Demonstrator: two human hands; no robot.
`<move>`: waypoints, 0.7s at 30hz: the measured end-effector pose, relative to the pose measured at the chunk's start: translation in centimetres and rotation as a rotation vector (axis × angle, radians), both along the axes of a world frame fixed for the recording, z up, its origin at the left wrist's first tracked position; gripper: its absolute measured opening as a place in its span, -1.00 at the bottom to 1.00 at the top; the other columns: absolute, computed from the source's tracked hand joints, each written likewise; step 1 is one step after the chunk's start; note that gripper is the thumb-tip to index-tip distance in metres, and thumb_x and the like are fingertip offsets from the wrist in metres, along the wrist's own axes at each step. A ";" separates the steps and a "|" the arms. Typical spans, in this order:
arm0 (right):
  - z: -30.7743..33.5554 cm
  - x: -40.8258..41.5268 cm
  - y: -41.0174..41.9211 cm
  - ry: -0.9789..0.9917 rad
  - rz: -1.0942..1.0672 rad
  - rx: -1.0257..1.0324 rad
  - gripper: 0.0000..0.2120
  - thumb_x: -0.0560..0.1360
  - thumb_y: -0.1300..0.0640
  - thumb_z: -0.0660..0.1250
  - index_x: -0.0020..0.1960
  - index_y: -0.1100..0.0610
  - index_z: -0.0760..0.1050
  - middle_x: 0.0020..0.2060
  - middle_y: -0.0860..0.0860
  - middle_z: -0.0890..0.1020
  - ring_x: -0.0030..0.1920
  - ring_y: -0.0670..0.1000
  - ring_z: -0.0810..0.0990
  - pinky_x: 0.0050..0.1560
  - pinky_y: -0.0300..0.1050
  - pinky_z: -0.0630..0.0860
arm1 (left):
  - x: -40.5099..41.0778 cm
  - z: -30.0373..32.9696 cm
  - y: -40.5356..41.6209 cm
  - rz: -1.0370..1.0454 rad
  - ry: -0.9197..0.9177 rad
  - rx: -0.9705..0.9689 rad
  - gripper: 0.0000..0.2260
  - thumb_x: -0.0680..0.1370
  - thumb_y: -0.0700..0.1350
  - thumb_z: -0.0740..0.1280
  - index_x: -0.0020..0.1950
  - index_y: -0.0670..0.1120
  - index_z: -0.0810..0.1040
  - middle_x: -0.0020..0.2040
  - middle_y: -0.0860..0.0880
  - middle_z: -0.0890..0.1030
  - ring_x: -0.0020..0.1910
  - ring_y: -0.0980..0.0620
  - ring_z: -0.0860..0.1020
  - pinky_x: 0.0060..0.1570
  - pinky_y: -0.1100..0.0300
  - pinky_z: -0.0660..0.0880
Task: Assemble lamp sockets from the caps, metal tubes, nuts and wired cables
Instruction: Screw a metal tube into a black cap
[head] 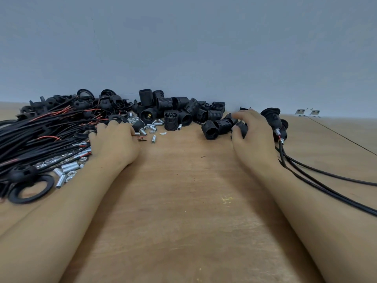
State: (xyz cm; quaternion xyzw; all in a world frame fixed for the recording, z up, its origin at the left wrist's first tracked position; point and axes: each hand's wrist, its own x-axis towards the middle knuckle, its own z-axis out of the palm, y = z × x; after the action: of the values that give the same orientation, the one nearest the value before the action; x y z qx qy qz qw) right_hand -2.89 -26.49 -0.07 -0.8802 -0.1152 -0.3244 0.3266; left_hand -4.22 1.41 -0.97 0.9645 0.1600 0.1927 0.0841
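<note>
Right hand [252, 135] grips a socket [240, 128], light, rigid, ribbed; hold its barrel. Left hand [114, 139] fingers hidden, can't tell.

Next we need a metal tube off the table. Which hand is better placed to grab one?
Left. The left hand rests beside the loose metal tubes and nuts, fingertips almost on them. The right hand is curled on a black socket part, farther from the tubes.
</note>
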 end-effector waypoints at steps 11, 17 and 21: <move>-0.6 -0.3 2.7 0.100 0.239 -0.203 -0.75 0.56 0.24 0.29 0.22 0.14 0.57 0.11 0.05 0.60 0.31 0.03 0.42 0.18 -0.42 0.20 | 0.4 0.1 1.1 -0.048 -0.018 -0.051 -0.84 0.54 -0.22 0.36 0.03 -0.03 0.70 0.04 -0.19 0.66 0.13 -0.24 0.53 -0.08 0.04 0.37; -1.2 -2.4 4.9 0.054 0.471 -0.481 -0.75 0.51 0.34 0.29 0.17 0.27 0.59 0.11 0.14 0.63 0.29 0.17 0.47 0.36 -0.16 0.28 | 0.7 0.2 1.5 -0.016 -0.008 -0.046 -0.86 0.58 -0.17 0.33 0.05 0.02 0.64 0.07 -0.07 0.65 0.16 -0.17 0.53 0.15 -0.03 0.39; 0.3 -0.6 9.5 0.201 0.551 -0.606 -0.71 0.58 0.24 0.18 0.27 0.17 0.50 0.18 0.07 0.60 0.19 0.11 0.53 0.17 0.04 0.43 | 1.1 0.2 1.4 0.001 -0.031 -0.017 -0.82 0.52 -0.20 0.34 0.08 -0.02 0.60 0.13 -0.12 0.60 0.16 -0.22 0.50 0.13 -0.04 0.36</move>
State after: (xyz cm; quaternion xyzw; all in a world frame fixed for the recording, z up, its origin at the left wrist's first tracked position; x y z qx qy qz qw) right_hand -3.51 -17.02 0.26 -0.9000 -0.4041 -0.0890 0.1371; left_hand -3.12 2.78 -0.73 0.9606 0.1606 0.2061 0.0946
